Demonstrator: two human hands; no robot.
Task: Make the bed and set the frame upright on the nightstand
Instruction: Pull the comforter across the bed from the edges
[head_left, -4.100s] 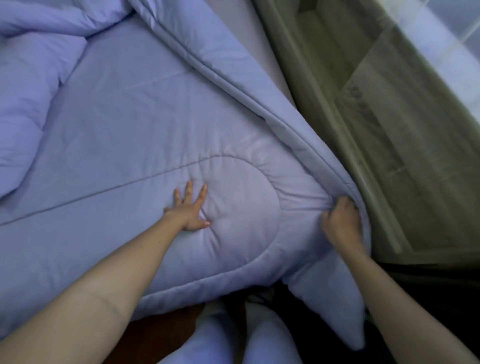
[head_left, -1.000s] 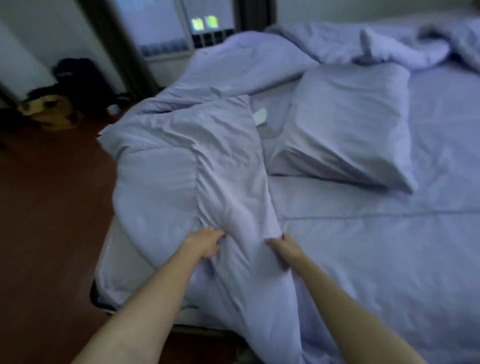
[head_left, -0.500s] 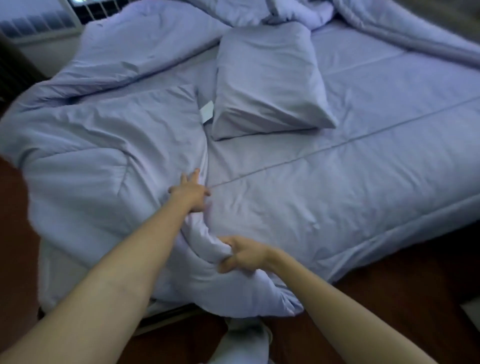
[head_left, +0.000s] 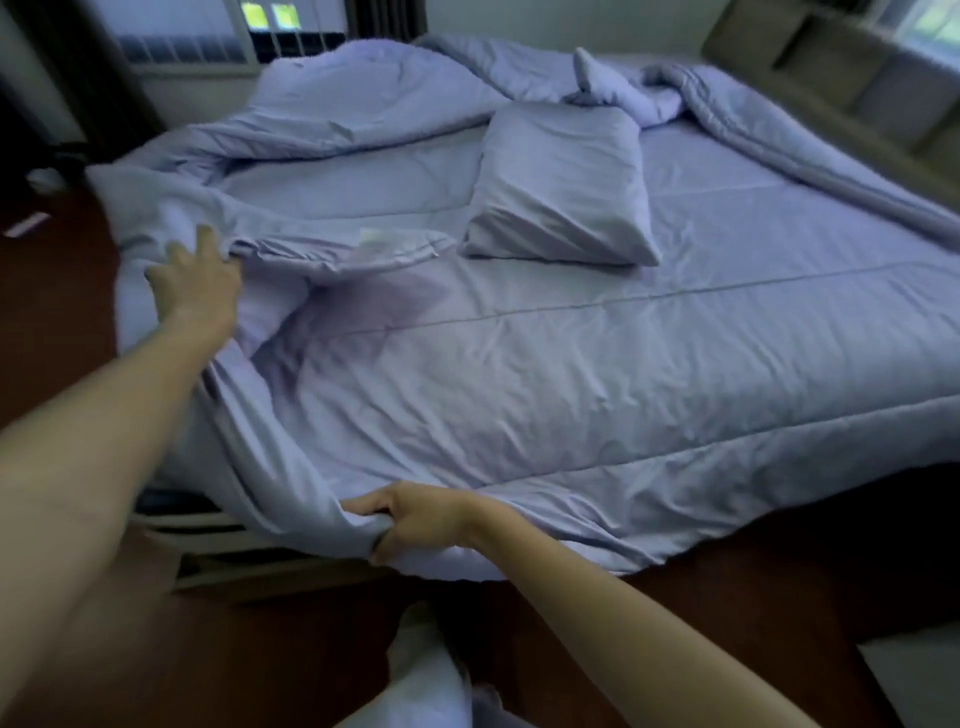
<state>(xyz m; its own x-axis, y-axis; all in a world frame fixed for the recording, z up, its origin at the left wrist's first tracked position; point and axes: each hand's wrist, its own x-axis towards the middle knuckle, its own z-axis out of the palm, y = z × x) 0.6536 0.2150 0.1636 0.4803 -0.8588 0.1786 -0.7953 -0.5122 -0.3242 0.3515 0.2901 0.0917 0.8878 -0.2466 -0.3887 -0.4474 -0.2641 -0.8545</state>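
A lavender duvet (head_left: 571, 374) covers most of the bed, rumpled and folded back along the left side and bunched at the far end. A matching pillow (head_left: 561, 187) lies on top of it near the middle. My right hand (head_left: 415, 522) grips the duvet's near edge at the bed's foot. My left hand (head_left: 195, 283) reaches out over the folded-back flap on the left, fingers spread and touching the fabric; it is blurred. No picture frame or nightstand shows.
Dark wood floor (head_left: 260, 649) lies in front of and left of the bed. A headboard with shelves (head_left: 831, 67) runs along the far right. A window with a grille (head_left: 249, 26) is at the back left. My legs (head_left: 426, 675) stand by the bed's foot.
The folded flap has been thrown back toward the left, uncovering more flat duvet. My left hand moved left and up to the flap; my right hand pulled the near edge toward me.
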